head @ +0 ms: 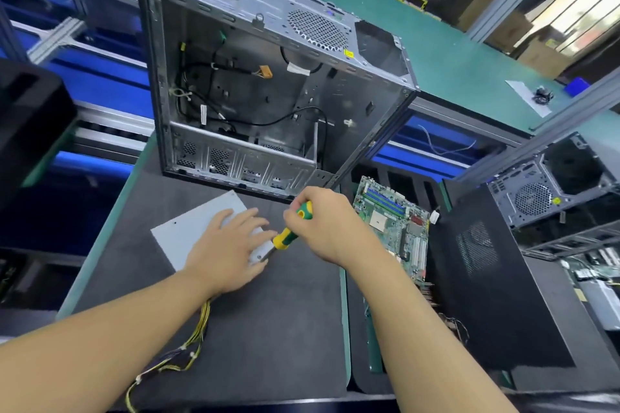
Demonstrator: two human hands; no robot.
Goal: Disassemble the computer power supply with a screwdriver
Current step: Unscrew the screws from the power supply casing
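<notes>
A grey metal power supply [188,228] lies flat on the dark mat, its yellow and black cable bundle [188,345] trailing toward me. My left hand [231,251] rests flat on its top with the fingers spread. My right hand [322,225] grips a screwdriver [288,231] with a yellow and green handle. The shaft slants down to the left, and its tip meets the near right corner of the power supply by a screw.
An emptied grey computer case [261,84] lies open just behind the power supply. A green motherboard [396,225] leans to the right, beside a black side panel [486,278]. Another case [550,184] stands at the far right. The mat's front edge is near my forearms.
</notes>
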